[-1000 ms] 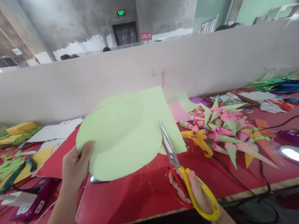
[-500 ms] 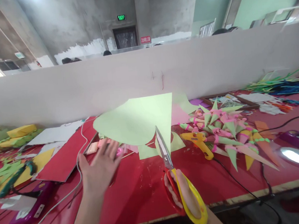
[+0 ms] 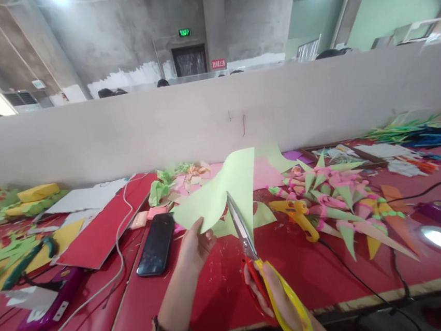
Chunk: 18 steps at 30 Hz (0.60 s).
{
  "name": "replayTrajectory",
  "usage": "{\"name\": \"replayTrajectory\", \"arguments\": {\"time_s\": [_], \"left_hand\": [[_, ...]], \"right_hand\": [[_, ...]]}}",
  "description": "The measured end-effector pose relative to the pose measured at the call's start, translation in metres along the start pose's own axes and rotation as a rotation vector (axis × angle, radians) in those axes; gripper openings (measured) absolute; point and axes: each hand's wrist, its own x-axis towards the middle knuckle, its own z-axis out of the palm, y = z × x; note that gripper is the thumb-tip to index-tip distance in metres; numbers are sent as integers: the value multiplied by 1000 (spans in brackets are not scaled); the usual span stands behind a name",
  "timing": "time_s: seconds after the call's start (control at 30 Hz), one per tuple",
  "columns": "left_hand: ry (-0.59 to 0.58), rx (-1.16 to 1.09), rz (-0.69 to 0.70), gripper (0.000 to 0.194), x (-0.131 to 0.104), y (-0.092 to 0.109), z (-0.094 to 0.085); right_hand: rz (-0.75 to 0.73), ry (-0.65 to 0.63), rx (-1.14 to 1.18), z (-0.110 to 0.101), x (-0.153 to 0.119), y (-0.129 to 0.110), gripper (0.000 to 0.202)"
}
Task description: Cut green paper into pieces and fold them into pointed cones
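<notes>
Over the counter's (image 3: 223, 279) middle, the pale green sheet (image 3: 212, 197), pinched at its near-left edge by the left hand (image 3: 197, 246) while the right hand (image 3: 282, 292) grips scissors (image 3: 248, 247) against it, looks light, floppy and easily creased, best held gently by the margin.

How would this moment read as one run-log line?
left hand: grips green paper | right hand: holds scissors against paper | phone: on table | glue gun: right of scissors
</notes>
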Motion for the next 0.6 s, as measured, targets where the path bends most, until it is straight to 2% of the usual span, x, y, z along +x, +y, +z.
{"name": "replayTrajectory", "arguments": {"time_s": [0.1,0.17,0.23,0.37,0.5,0.6], "left_hand": [[129,88,293,10,-6,-3,-4],[208,296,503,10,-12,-3,-7],[242,517,650,12,-19,-1,-8],[226,679,710,11,-32,-1,-6],[81,930,696,38,-43,-3,-1],[49,990,717,45,-48,-5,1]], "right_hand": [[-3,-14,53,-6,-1,1,50],[-45,-79,74,-8,-2,-2,52],[-105,-130,92,-7,-3,-7,53],[-166,-167,126,-1,-4,-21,51],[-162,-136,152,3,-4,-29,54],[-164,-102,125,3,-5,-30,55]]}}
